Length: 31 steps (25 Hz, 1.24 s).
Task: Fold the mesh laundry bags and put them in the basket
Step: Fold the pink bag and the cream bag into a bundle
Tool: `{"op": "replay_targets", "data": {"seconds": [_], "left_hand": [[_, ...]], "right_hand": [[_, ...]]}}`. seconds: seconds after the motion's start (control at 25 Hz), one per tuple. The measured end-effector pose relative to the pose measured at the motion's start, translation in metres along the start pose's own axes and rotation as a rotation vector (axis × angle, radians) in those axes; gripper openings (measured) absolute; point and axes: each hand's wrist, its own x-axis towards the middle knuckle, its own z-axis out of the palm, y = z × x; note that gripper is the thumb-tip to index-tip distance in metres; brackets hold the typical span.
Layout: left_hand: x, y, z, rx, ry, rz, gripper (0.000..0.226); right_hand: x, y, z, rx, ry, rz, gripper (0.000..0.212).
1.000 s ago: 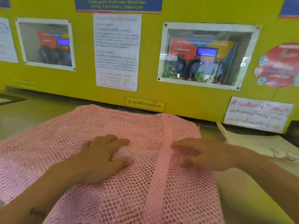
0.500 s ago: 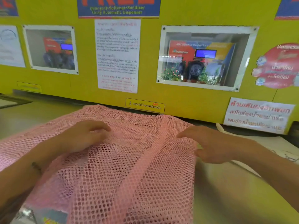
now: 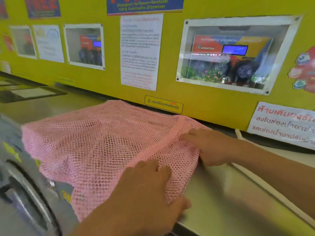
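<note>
Pink mesh bag (image 3: pixel 105 147) lies folded on the metal surface (image 3: pixel 230 198), its front edge draping over. Left hand (image 3: pixel 146 191) rests flat on it, fingers together; right hand (image 3: pixel 209 147) pinches its right edge.

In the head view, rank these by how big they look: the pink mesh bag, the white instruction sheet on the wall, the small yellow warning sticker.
1. pink mesh bag, though it lies nearest the camera.
2. white instruction sheet.
3. yellow warning sticker.

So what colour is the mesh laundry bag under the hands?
Pink, an open net weave; the mesh laundry bag shows clearly in the head view.
</note>
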Motion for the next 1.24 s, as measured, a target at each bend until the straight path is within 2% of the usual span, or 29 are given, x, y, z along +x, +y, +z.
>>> {"op": "replay_targets", "data": {"seconds": [0.08, 0.24, 0.28, 0.4, 0.48, 0.6, 0.72, 0.8, 0.88, 0.96, 1.08, 1.24], "left_hand": [[0.0, 0.011, 0.006, 0.085, -0.036, -0.113, 0.075], [0.002, 0.026, 0.009, 0.065, 0.101, -0.265, 0.039], [0.003, 0.028, 0.01, 0.071, 0.12, -0.278, 0.037], [-0.001, 0.031, 0.007, 0.077, 0.118, -0.298, 0.053], [-0.003, 0.029, -0.002, -0.087, 0.093, -0.293, 0.06], [-0.002, 0.022, -0.022, -0.345, 0.105, -0.217, 0.052], [-0.003, 0.01, -0.042, -0.42, 0.151, -0.182, 0.04], [-0.006, -0.004, -0.052, -0.455, 0.182, -0.202, 0.044], [-0.007, -0.022, -0.061, -0.478, 0.225, -0.216, 0.049], [-0.008, -0.046, -0.068, -0.485, 0.231, -0.196, 0.049], [-0.006, -0.093, -0.077, -0.481, 0.277, -0.218, 0.05], [0.007, -0.171, -0.086, -0.366, 0.299, -0.278, 0.047]], "right_hand": [[0.001, -0.001, 0.005, -0.005, -0.016, -0.061, 0.081], [0.013, 0.0, 0.007, -0.031, 0.072, -0.146, 0.077], [0.017, 0.0, 0.007, -0.037, 0.096, -0.148, 0.076], [0.025, 0.003, 0.009, -0.05, 0.156, -0.152, 0.069], [0.029, 0.008, 0.01, -0.133, 0.27, -0.16, 0.065], [0.036, 0.019, -0.004, -0.262, 0.454, -0.123, 0.054], [0.046, 0.024, -0.023, -0.317, 0.499, -0.01, 0.036], [0.057, 0.025, -0.036, -0.322, 0.502, 0.072, 0.024], [0.071, 0.024, -0.049, -0.3, 0.502, 0.125, 0.021], [0.088, 0.026, -0.068, -0.279, 0.572, 0.156, 0.02], [0.125, 0.018, -0.095, -0.291, 0.686, 0.167, 0.032], [0.194, -0.028, -0.11, -0.305, 0.681, 0.085, 0.043]]}}
